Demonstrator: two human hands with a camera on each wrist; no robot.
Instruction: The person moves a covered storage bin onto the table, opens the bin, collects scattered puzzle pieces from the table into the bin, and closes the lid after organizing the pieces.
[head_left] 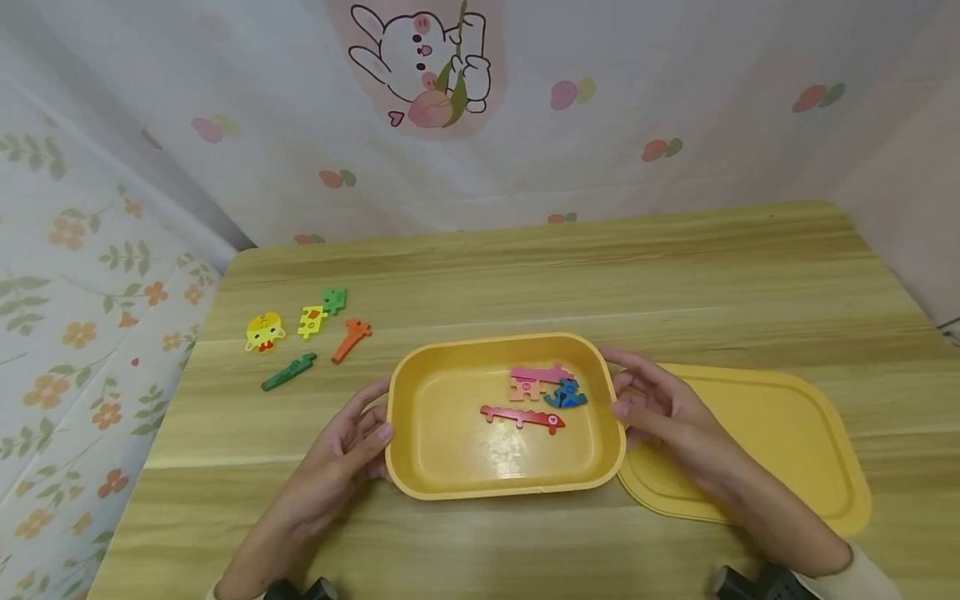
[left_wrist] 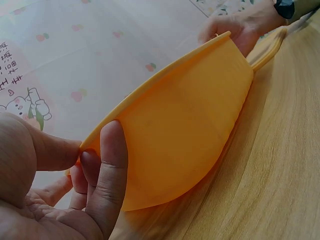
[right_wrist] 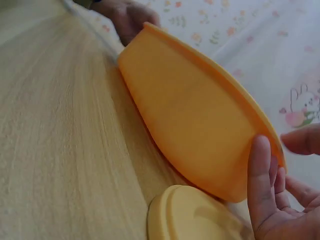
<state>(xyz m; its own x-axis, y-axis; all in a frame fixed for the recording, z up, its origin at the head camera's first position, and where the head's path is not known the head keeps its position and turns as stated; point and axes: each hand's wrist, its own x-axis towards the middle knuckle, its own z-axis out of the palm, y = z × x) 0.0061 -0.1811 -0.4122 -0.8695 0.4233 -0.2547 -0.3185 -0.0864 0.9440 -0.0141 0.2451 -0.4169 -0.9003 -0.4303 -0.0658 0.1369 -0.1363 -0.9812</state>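
Observation:
A yellow plastic box [head_left: 450, 425] stands in the middle of the table between both hands. My left hand [head_left: 351, 437] holds its left end, thumb at the rim and fingers against the outer wall [left_wrist: 170, 130]. At the opposite end my right hand [head_left: 663, 404] holds the box the same way, thumb by the rim. Inside, toward the right, lie a long red puzzle piece [head_left: 521, 417], a blue piece [head_left: 566, 394], a light pink piece [head_left: 527, 389] and a darker pink piece [head_left: 540, 374].
A yellow lid [head_left: 780, 442] lies flat on the table [head_left: 480, 550], partly under my right forearm. Left of the box are loose puzzle pieces: a yellow animal head [head_left: 265, 332], dark green [head_left: 288, 372], orange [head_left: 351, 340], yellow [head_left: 311, 322] and green [head_left: 334, 301]. A printed curtain [head_left: 525, 167] hangs behind.

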